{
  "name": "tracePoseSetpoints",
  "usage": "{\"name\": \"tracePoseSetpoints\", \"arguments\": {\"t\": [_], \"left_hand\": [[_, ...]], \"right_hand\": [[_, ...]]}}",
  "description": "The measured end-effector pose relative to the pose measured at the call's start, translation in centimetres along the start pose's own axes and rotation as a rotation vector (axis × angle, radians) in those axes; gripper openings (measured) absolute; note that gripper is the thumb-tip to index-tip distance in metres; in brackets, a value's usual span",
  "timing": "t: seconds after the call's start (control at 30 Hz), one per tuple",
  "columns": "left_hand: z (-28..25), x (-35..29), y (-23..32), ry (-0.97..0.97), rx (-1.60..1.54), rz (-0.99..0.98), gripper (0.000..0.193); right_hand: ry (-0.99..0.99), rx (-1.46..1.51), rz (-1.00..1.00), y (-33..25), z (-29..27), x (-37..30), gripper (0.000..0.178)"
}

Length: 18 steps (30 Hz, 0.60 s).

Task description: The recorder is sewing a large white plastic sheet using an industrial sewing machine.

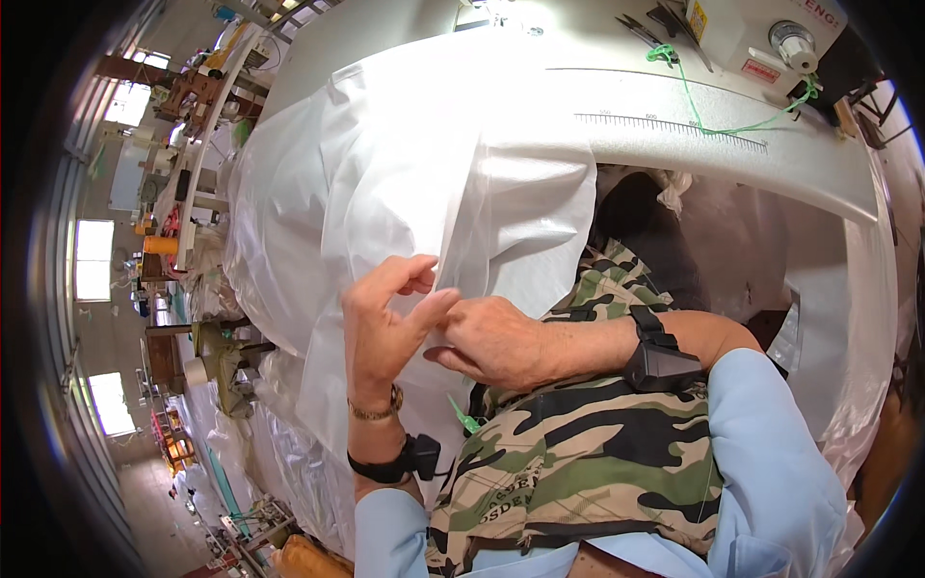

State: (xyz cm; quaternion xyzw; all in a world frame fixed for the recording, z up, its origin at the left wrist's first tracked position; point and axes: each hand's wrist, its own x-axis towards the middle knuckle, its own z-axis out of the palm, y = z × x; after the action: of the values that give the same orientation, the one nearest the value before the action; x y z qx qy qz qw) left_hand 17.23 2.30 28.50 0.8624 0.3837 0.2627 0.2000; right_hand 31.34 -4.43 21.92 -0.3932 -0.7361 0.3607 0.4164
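A white, translucent plastic-like sheet (385,183) hangs in folds from the sewing table down towards my lap, its upper part washed out by bright light. My left hand (385,313) is at the sheet's lower part, with its fingers bent and the thumb stretched away from them; a gap shows between thumb and forefinger. Right beside its thumb, my right hand (496,339) is closed with curled fingers in front of my apron. Whatever those fingers hold, if anything, is hidden.
A sewing machine (771,43) stands on the grey table (819,159), with scissors (641,31) and green thread (686,91) close by. A ruler scale (665,128) runs along the table's edge. My camouflage apron (597,453) covers my lap. Shelves with spools line the left.
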Motion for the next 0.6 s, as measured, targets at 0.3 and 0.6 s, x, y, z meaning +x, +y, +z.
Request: {"name": "tracePoseSetpoints", "arguments": {"t": [0.3, 0.6], "left_hand": [[-1.2, 2.4, -1.2, 0.166, -0.762, -0.406, 0.014], [-2.0, 6.2, -1.1, 0.257, -0.897, -0.273, 0.013]], "right_hand": [[0.602, 0.224, 0.267, 5.3, -9.1, 3.9, 0.03], [0.543, 0.949, 0.55, 8.1, -16.6, 9.7, 0.023]]}}
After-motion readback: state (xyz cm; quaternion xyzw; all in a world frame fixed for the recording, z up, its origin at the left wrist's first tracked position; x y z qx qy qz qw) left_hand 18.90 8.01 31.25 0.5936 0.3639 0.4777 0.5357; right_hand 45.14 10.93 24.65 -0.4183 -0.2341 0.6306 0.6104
